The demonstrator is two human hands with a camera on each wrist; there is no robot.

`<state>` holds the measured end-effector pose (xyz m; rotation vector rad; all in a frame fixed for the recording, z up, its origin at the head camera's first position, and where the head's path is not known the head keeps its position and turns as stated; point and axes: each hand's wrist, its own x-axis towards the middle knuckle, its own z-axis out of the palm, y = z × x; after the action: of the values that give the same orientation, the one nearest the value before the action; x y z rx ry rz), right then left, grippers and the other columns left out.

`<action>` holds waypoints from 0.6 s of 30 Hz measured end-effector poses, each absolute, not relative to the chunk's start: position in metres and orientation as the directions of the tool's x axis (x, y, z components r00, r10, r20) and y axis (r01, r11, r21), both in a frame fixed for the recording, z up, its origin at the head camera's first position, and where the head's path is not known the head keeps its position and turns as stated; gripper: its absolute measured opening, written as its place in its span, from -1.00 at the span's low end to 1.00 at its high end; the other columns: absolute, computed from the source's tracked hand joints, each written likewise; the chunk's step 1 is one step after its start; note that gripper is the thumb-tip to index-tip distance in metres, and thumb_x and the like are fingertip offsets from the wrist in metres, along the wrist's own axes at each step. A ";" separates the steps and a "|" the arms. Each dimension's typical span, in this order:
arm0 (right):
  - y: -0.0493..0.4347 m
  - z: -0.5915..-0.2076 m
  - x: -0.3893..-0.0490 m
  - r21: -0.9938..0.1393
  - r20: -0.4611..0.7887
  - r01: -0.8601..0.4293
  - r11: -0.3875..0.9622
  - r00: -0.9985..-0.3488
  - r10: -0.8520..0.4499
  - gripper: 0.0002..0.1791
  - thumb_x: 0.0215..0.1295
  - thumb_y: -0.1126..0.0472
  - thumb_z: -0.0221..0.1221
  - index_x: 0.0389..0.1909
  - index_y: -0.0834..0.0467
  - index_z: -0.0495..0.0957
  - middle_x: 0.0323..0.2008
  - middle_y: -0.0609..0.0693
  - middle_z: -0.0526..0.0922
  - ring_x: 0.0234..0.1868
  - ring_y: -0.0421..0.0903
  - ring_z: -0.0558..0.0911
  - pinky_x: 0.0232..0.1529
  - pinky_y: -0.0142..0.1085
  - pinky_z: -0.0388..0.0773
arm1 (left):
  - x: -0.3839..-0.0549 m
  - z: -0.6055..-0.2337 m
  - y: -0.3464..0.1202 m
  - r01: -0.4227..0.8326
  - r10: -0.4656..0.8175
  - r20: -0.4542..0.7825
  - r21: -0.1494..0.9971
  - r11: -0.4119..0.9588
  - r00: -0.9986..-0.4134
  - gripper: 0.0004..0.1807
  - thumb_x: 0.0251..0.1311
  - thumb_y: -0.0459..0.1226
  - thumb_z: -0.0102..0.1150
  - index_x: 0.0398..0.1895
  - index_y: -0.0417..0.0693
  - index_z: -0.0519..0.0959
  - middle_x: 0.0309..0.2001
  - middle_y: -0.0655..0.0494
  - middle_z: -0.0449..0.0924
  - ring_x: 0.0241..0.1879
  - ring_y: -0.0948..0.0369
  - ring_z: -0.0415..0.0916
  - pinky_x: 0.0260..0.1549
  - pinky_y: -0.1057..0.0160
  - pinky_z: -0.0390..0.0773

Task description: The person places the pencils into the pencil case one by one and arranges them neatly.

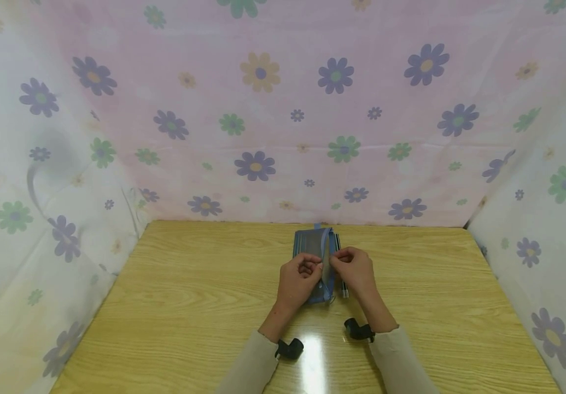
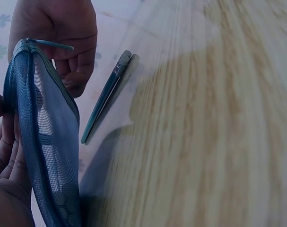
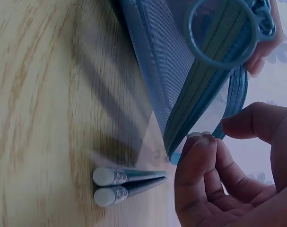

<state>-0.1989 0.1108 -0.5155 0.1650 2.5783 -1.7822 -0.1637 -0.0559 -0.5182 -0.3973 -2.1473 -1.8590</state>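
A blue mesh zip pouch stands on the table between both hands, its zipped mouth parted. My left hand pinches the left edge of the mouth. On the opposite edge, the thumb and fingers of my right hand pinch the zip band. A round blue ring hangs at the near end of the zip in the right wrist view. Through the mesh the inside is too dim to make out. Two pencils with white ends lie beside the pouch, just under my right hand.
The wooden table reaches back to a flowered cloth that hangs behind it and on both sides. Black wrist cameras sit at both cuffs, low over the table.
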 end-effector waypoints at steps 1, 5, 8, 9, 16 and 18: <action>0.111 -0.516 -0.199 -0.927 -0.047 0.075 0.367 -0.995 0.084 -0.81 0.35 0.22 0.33 -0.15 0.28 0.73 -0.35 0.12 0.74 -0.41 -0.06 0.73 -0.36 -0.20 0.73 | -0.164 -0.518 -0.056 0.377 0.029 0.377 0.916 0.136 -0.926 -0.90 0.34 -0.55 0.30 -0.13 -0.47 0.68 -0.36 -0.19 0.69 -0.43 0.13 0.61 -0.45 0.48 0.54; 0.115 -0.520 -0.201 -0.895 0.017 0.022 0.446 -0.996 0.084 -0.82 0.35 0.24 0.34 -0.13 0.25 0.74 -0.31 0.11 0.75 -0.37 -0.06 0.71 -0.39 -0.28 0.64 | -0.163 -0.517 -0.056 0.366 0.030 0.365 0.922 0.124 -0.930 -0.90 0.35 -0.55 0.29 -0.13 -0.48 0.67 -0.35 -0.21 0.69 -0.42 0.17 0.61 -0.44 0.52 0.53; 0.116 -0.521 -0.201 -0.875 0.046 0.001 0.484 -0.995 0.086 -0.82 0.31 0.26 0.34 -0.12 0.24 0.74 -0.29 0.11 0.76 -0.31 -0.02 0.71 -0.35 -0.26 0.64 | -0.163 -0.517 -0.056 0.360 0.027 0.359 0.925 0.120 -0.933 -0.91 0.35 -0.55 0.29 -0.14 -0.46 0.68 -0.35 -0.21 0.69 -0.42 0.19 0.60 -0.44 0.53 0.53; 0.117 -0.521 -0.201 -0.869 0.052 -0.003 0.495 -0.995 0.085 -0.81 0.30 0.26 0.33 -0.12 0.24 0.74 -0.29 0.11 0.76 -0.30 -0.01 0.72 -0.33 -0.24 0.65 | -0.163 -0.517 -0.056 0.359 0.026 0.359 0.925 0.121 -0.933 -0.91 0.35 -0.55 0.29 -0.14 -0.45 0.68 -0.35 -0.21 0.68 -0.42 0.19 0.60 -0.44 0.53 0.53; 0.122 -0.523 -0.205 -0.831 0.073 -0.006 0.556 -0.992 0.099 -0.73 0.26 0.28 0.36 -0.06 0.32 0.73 -0.29 0.15 0.77 -0.26 0.09 0.75 -0.25 -0.10 0.71 | -0.163 -0.516 -0.056 0.367 0.021 0.367 0.922 0.120 -0.930 -0.91 0.34 -0.55 0.30 -0.15 -0.46 0.68 -0.36 -0.22 0.69 -0.43 0.11 0.62 -0.45 0.51 0.54; 0.124 -0.523 -0.206 -0.820 0.072 0.000 0.572 -0.992 0.102 -0.72 0.26 0.29 0.35 -0.04 0.32 0.73 -0.29 0.15 0.77 -0.25 0.10 0.75 -0.22 -0.07 0.72 | -0.163 -0.516 -0.056 0.369 0.023 0.369 0.921 0.121 -0.929 -0.91 0.34 -0.55 0.29 -0.15 -0.47 0.68 -0.35 -0.22 0.69 -0.42 0.09 0.62 -0.45 0.50 0.54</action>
<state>-0.2062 0.1236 -0.5233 0.0935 2.8829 -1.5037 -0.1625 -0.0558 -0.5161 -0.3857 -2.1365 -1.8832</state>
